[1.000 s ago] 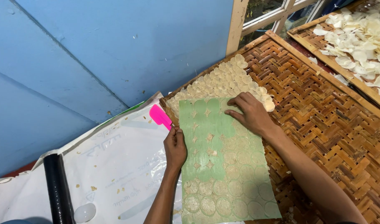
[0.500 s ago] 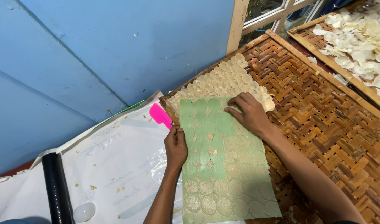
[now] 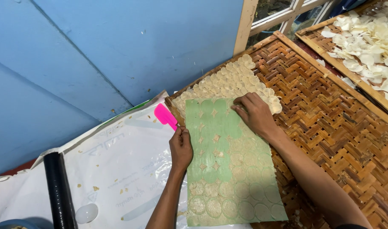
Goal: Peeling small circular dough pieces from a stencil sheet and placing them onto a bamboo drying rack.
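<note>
Green sheet [image 3: 232, 169] is lying on the woven bamboo tray [image 3: 329, 123], long axis running from the person up toward the blue wall [image 3: 117, 55]. Right hand [image 3: 255, 114] is pressing flat, fingers spread, on the sheet's far end, right by the pale round discs [image 3: 232, 80]. Left hand [image 3: 181, 146] is sitting at the sheet's left edge, clenched around a pink spatula [image 3: 165, 115], blade pointing away toward the far-left corner. Left hand is nearer that corner.
</note>
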